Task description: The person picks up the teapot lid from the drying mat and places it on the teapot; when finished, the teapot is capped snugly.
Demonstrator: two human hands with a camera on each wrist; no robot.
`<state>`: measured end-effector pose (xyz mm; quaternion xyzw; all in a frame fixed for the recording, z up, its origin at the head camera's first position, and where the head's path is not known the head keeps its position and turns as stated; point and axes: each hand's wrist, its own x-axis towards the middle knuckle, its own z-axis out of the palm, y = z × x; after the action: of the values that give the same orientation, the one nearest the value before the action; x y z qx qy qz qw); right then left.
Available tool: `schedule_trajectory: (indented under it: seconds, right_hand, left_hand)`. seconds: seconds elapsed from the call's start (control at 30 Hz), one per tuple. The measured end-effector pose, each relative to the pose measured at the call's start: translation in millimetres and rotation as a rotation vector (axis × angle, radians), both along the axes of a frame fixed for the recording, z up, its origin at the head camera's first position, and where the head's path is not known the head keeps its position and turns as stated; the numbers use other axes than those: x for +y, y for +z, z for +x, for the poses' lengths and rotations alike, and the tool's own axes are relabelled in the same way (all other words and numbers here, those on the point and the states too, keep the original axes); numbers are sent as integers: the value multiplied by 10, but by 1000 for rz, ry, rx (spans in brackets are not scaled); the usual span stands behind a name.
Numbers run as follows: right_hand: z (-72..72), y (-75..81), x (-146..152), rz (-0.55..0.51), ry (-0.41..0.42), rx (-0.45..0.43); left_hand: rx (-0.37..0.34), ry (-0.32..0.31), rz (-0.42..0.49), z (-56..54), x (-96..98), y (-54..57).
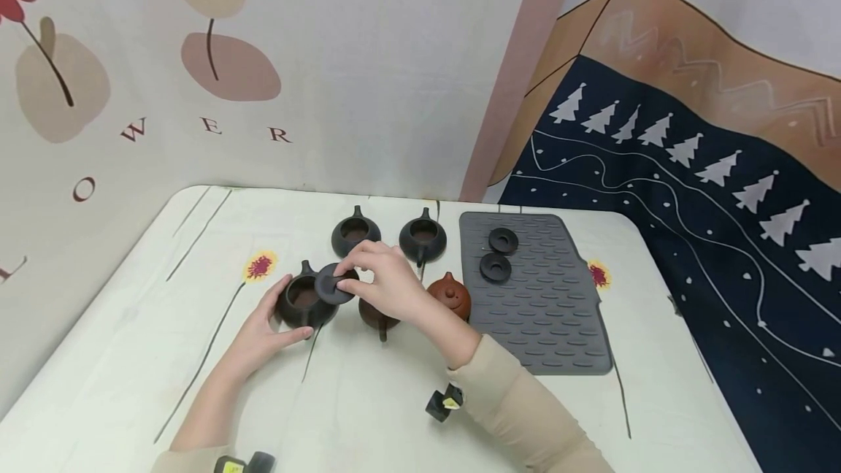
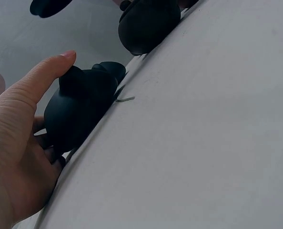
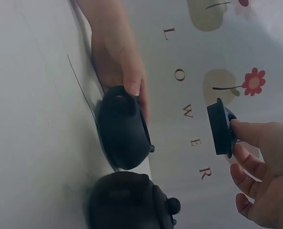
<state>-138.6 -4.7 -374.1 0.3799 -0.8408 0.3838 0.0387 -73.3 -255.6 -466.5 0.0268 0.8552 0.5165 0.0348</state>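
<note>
My left hand (image 1: pixel 264 336) holds a dark clay teapot (image 1: pixel 289 306) that stands on the table with its top uncovered. In the left wrist view the thumb lies at the handle of this teapot (image 2: pixel 79 112), and the fingers wrap its far side. Pinched by its knob, a dark teapot lid (image 1: pixel 331 287) is in my right hand (image 1: pixel 388 279), just above and right of that teapot. The right wrist view shows the lid (image 3: pixel 219 129) in the air, apart from the pot. Partly hidden under the right hand is a brown teapot (image 1: pixel 379 321), lidded in the right wrist view.
Two more dark uncovered teapots (image 1: pixel 344 238) (image 1: pixel 423 241) stand behind the hands. A reddish-brown lidded teapot (image 1: pixel 452 296) is beside the right forearm. On the right, a grey mat (image 1: pixel 545 312) bears two dark lids (image 1: pixel 503 231) (image 1: pixel 488 275). Printed cloth covers the table (image 1: pixel 197 312).
</note>
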Motion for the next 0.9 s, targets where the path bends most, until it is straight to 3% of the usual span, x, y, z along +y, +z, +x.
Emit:
schedule_trajectory:
  seconds: [0.57,0.9]
  right_hand:
    - [-113,-167,-427,85,0,-10]
    - [-172,-310,-596,161,-21,-27]
  left_hand:
    - [-9,-17,67,9,-5,18]
    - [2,-8,31,15,4,23]
